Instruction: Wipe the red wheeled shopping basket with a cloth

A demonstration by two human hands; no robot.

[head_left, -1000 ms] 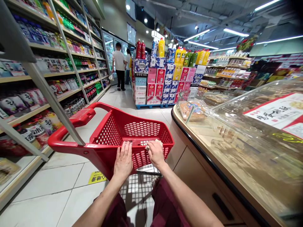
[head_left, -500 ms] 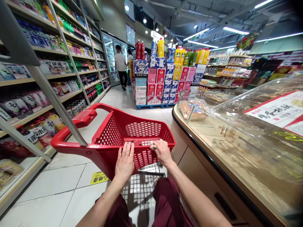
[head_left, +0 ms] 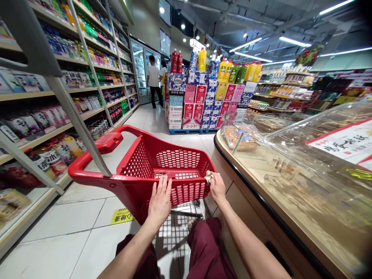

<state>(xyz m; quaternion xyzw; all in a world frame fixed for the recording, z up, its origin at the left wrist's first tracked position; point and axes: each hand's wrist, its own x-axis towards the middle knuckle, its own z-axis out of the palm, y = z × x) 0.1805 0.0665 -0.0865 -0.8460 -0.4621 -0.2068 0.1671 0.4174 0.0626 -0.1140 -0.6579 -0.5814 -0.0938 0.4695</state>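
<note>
A red plastic shopping cart (head_left: 128,193) with slotted basket walls stands in front of me. My left hand (head_left: 160,199) lies flat against its near side, fingers stretched out over the rim and holding nothing. Farther right, near the basket's end corner, my right hand (head_left: 217,186) has its fingers closed on a small, crumpled-looking cream-white piece (head_left: 208,177). What it is I cannot make out. That hand is right beside the cart's rim; whether it touches is unclear. Through the basket's slots the floor shows.
On the right runs a bakery counter (head_left: 250,186) with clear covers and packaged bread (head_left: 240,137). Drink shelves (head_left: 84,91) line the left, behind a metal post (head_left: 84,128). Ahead stand stacked drink cartons (head_left: 200,102) and a person (head_left: 153,79). A yellow sticker (head_left: 122,217) marks the tiled floor.
My right hand has moved right along the cart's rim to its end corner, with the cream-white piece. My left hand stays on the near side. The person ahead has shifted slightly.
</note>
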